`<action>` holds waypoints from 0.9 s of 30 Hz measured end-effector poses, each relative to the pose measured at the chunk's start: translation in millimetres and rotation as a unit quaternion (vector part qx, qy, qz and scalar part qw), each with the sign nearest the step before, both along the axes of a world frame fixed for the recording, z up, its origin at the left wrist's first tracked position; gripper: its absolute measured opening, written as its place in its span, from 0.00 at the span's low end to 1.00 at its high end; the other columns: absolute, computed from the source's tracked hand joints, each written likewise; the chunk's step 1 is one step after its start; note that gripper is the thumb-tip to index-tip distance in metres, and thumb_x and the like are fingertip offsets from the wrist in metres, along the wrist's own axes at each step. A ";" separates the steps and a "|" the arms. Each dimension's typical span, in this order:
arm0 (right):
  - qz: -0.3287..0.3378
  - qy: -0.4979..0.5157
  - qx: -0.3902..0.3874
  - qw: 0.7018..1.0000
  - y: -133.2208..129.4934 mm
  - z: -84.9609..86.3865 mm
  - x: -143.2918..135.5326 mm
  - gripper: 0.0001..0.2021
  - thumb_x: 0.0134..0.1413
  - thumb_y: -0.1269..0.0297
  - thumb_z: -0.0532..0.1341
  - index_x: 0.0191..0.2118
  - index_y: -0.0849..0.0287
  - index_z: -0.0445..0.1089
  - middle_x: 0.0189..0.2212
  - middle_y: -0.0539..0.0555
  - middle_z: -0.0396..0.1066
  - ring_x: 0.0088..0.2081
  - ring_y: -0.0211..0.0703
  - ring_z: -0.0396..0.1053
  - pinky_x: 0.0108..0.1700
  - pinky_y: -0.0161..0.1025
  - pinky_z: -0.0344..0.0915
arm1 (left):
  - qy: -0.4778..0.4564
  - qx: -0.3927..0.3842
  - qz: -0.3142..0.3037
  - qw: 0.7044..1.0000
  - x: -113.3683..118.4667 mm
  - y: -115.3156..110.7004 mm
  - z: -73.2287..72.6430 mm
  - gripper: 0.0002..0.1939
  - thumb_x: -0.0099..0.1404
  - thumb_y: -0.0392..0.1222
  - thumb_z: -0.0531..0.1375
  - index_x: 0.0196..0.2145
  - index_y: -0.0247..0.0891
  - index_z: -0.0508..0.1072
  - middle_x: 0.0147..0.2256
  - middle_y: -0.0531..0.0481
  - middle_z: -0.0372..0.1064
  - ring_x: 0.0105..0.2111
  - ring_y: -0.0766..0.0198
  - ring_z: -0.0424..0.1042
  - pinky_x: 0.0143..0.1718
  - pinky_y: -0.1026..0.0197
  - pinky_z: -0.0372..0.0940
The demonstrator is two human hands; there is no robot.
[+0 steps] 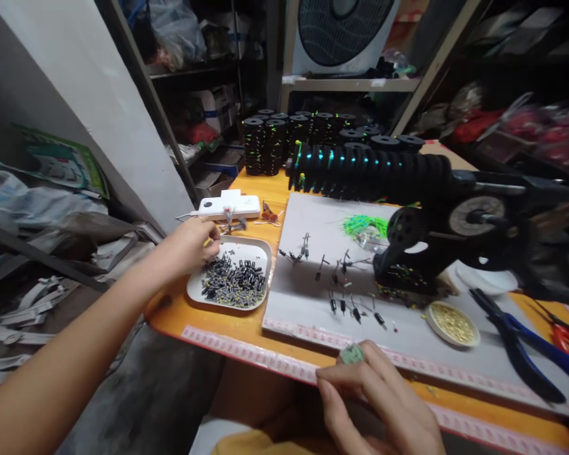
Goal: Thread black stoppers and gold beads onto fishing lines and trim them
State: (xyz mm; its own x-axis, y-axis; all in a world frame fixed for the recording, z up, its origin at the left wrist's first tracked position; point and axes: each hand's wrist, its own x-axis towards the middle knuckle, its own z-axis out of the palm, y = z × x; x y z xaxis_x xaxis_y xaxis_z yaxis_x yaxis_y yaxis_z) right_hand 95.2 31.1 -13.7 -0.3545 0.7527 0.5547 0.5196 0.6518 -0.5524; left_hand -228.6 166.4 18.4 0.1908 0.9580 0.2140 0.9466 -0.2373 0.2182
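Right hand by near edge of orange wooden counter, thumb meeting forefinger (cannot tell if gripping anything). Farther, left hand, fingers curled, grip unclear, at rim of white rounded-square tray holding small black-and-grey cylindrical parts.

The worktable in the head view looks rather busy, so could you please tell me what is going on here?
A person's left hand is at the far left corner of a white tray of small dark and yellow-tipped parts; whether it holds one cannot be told. The right hand is by the table's front edge, thumb and forefinger close together. Small black pieces lie on the pale board.
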 end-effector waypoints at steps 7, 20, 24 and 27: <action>0.010 0.059 -0.008 0.998 -5.6 5.1 1.1 0.08 0.57 0.77 0.59 0.34 0.56 0.67 0.25 0.51 0.67 0.28 0.41 0.67 0.29 0.37 0.66 | -0.201 0.116 0.015 0.973 89.1 -99.1 7.1 0.07 0.63 0.32 0.57 0.30 0.42 0.65 0.30 0.52 0.69 0.32 0.62 0.71 0.35 0.60 0.66; 0.011 0.197 -0.046 0.979 -24.4 8.5 -14.8 0.11 0.54 0.81 0.56 0.31 0.54 0.64 0.26 0.52 0.71 0.33 0.42 0.72 0.32 0.37 0.73 | -0.842 -0.244 0.148 0.457 179.5 -174.3 -19.0 0.13 0.46 0.41 0.77 0.21 0.37 0.77 0.25 0.57 0.70 0.18 0.80 0.61 0.22 0.74 0.61; 0.009 0.189 -0.042 0.981 -25.9 12.1 -13.7 0.12 0.53 0.82 0.56 0.31 0.55 0.65 0.26 0.53 0.72 0.32 0.40 0.72 0.30 0.35 0.72 | -0.844 -0.241 0.155 0.454 182.6 -175.1 -14.0 0.14 0.45 0.40 0.78 0.23 0.36 0.77 0.23 0.56 0.70 0.16 0.79 0.62 0.20 0.76 0.61; 0.011 0.188 -0.049 0.981 -26.9 12.8 -13.1 0.12 0.53 0.82 0.56 0.31 0.55 0.64 0.26 0.51 0.72 0.32 0.38 0.71 0.31 0.33 0.72 | -0.848 -0.243 0.153 0.446 183.2 -175.6 -14.7 0.14 0.45 0.40 0.78 0.23 0.36 0.77 0.22 0.56 0.71 0.16 0.79 0.63 0.19 0.77 0.60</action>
